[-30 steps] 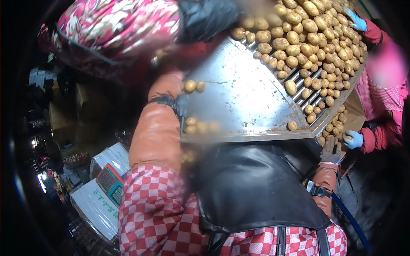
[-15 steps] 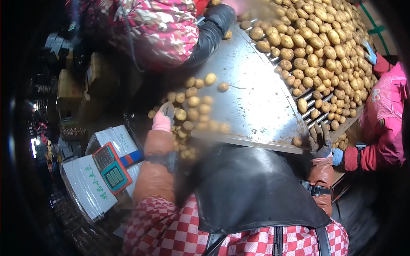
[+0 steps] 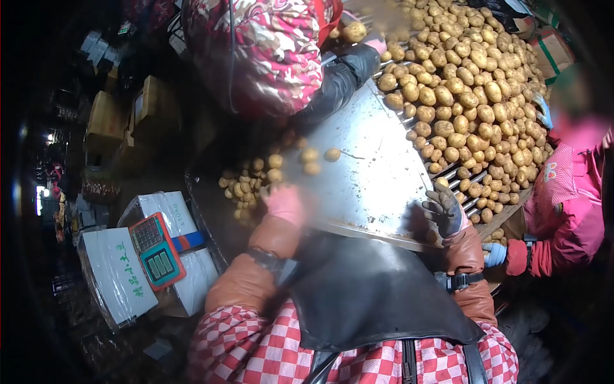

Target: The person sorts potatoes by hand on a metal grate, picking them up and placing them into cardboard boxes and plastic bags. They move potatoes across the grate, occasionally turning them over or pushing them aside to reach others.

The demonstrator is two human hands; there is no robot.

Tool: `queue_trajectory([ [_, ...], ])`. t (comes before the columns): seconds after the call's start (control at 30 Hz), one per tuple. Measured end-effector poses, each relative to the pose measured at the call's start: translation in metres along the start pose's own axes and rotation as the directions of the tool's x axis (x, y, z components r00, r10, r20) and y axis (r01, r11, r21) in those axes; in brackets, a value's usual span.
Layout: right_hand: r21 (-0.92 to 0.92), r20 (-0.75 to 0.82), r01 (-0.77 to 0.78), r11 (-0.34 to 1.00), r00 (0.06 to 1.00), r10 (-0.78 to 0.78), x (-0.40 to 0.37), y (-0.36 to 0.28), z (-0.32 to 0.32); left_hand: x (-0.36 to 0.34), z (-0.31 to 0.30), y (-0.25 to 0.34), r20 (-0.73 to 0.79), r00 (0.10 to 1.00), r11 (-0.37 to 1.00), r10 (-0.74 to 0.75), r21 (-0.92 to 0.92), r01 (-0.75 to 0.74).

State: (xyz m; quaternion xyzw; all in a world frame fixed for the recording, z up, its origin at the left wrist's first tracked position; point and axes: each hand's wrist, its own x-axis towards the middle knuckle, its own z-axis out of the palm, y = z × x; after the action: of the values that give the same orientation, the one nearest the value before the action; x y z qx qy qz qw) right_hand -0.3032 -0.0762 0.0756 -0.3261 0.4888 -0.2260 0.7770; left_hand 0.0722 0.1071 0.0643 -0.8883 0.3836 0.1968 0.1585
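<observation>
My left hand, in a pink glove, is smeared by motion at the left end of the metal table, so its fingers cannot be made out. Beside and beyond it, loose potatoes lie in a darker area lower than the tabletop. A few more potatoes are on the metal near that end. My right hand, in a dark grey and pink glove, hovers by the table's right front corner with fingers spread and nothing in its grasp. One small potato shows just past its fingertips.
A large heap of potatoes covers the bars at the right. One co-worker in a camouflage jacket leans in opposite; another in a pink jacket stands at the right. White boxes with a scale stand at the left.
My left hand has swept right and back toward my body. Fewer potatoes lie at the table's left end. My right hand has moved left and up over the metal edge. The view has shifted slightly.
</observation>
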Motion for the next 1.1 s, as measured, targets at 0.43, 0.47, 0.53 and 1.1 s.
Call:
queue_trajectory([
  [0.43, -0.070, -0.033, 0.114, 0.991, 0.993, -0.117, -0.034, -0.040, 0.010, 0.128, -0.045, 0.050, -0.153, 0.962, 0.970, 0.227, -0.056, -0.237],
  [0.47, -0.059, -0.053, 0.111, 0.992, 0.992, -0.114, -0.034, -0.041, 0.007, 0.139, -0.038, 0.036, -0.094, 0.985, 0.988, 0.145, -0.036, -0.149],
  [0.53, 0.009, -0.100, 0.100, 0.995, 0.990, -0.099, -0.030, -0.040, 0.001, 0.122, -0.042, 0.023, -0.087, 0.996, 0.999, 0.036, -0.026, -0.038],
  [1.1, -0.307, -0.150, 0.306, 0.901, 0.919, -0.364, 0.086, -0.143, 0.028, 0.043, 0.031, -0.022, 0.040, 0.995, 0.972, -0.095, -0.210, 0.101],
])
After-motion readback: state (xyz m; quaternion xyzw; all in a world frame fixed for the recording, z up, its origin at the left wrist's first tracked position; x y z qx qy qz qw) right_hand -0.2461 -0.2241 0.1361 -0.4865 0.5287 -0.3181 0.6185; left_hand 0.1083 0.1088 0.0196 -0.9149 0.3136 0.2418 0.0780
